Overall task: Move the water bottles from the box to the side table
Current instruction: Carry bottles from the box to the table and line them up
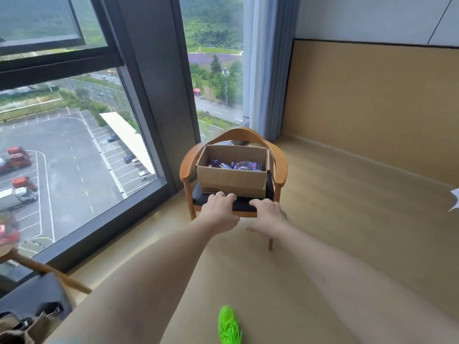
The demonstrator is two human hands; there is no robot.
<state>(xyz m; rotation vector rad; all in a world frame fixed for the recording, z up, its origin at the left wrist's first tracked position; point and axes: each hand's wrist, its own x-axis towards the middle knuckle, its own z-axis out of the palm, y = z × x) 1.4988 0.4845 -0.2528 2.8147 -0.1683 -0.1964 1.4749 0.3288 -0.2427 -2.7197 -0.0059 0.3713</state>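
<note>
An open cardboard box [233, 181] stands on the dark seat of a wooden armchair [280, 167] by the window. Inside lie several water bottles [238, 165] with purple labels. My left hand [219, 207] and my right hand [267, 212] reach out side by side to the chair's front seat edge, just below the box. The fingers of both hands curl over that edge; whether they grip it firmly is hard to tell. Neither hand holds a bottle.
A floor-to-ceiling window [74, 145] runs along the left. A round wooden table edge [10, 244] shows at the far left, above a dark seat with a bag [29, 319]. A green object [228, 326] lies on the floor near me. A yellow wall panel [372, 100] stands to the right.
</note>
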